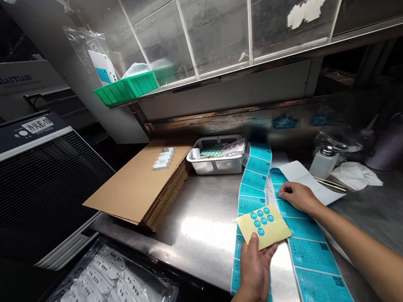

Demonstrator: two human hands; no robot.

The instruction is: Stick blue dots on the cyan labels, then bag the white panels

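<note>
The left hand [255, 269] holds a sticker sheet [265, 226], likely light and bendy, best gripped by blank margins, near the bench [205, 211]'s front edge, while the narrowed right hand [301, 196] touches a label strip [312, 251].

The sticker sheet [274, 234] was pale yellow, its round stickers [263, 221] blue with white characters. The label strips [313, 255] were teal, crossed by white lines; the bin [130, 88] was green, the cardboard [141, 181] brown, the counter [181, 215] silvery grey.

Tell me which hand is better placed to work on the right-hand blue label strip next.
Probably the right hand: it is at that blue label strip, while the left hand holds the yellow sheet.
</note>
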